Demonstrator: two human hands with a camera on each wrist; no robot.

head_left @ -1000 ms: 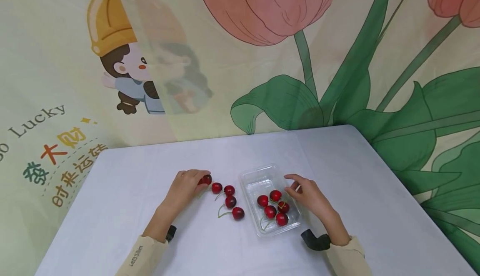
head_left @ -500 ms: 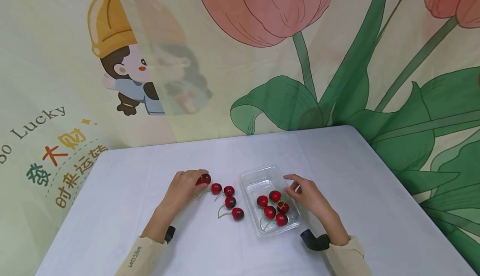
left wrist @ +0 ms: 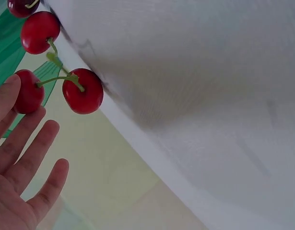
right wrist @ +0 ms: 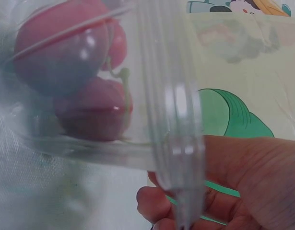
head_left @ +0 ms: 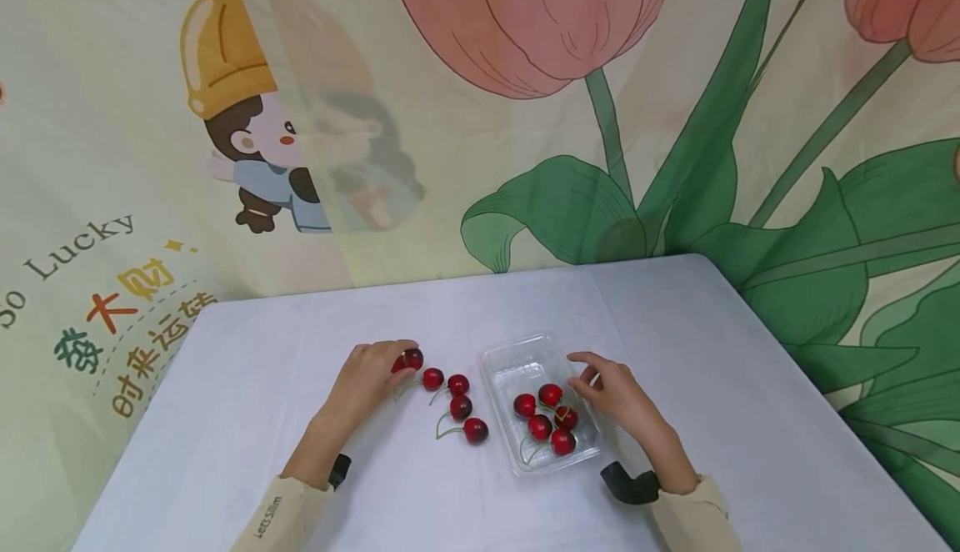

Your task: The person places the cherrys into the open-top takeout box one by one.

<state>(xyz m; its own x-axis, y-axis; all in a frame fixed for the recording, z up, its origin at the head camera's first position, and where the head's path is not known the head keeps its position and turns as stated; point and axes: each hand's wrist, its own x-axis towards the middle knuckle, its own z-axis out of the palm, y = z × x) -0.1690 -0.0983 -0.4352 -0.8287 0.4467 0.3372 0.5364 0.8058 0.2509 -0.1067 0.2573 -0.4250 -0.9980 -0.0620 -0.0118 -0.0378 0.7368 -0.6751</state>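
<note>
In the head view my left hand (head_left: 367,381) pinches a red cherry (head_left: 411,358) at the left of the loose row. Up close in the left wrist view, that cherry (left wrist: 28,91) sits between thumb and fingers, its stem reaching toward another cherry (left wrist: 83,91) on the cloth. A clear plastic container (head_left: 495,368) with several cherries (head_left: 540,427) inside stands right of the row. At its right rim is my right hand (head_left: 615,385), thumb and curled fingers holding the edge; in the right wrist view the container's rim (right wrist: 173,96) partly hides those fingers.
Several loose cherries (head_left: 461,407) with green stems lie between the left hand and the container. A white cloth covers the table (head_left: 420,502), and its far edge meets a printed backdrop (head_left: 525,202). Both wrists wear dark bands.
The hands, container and cherries keep their places. Only the head view shifts slightly, and the left fingers stay on the same cherry.
</note>
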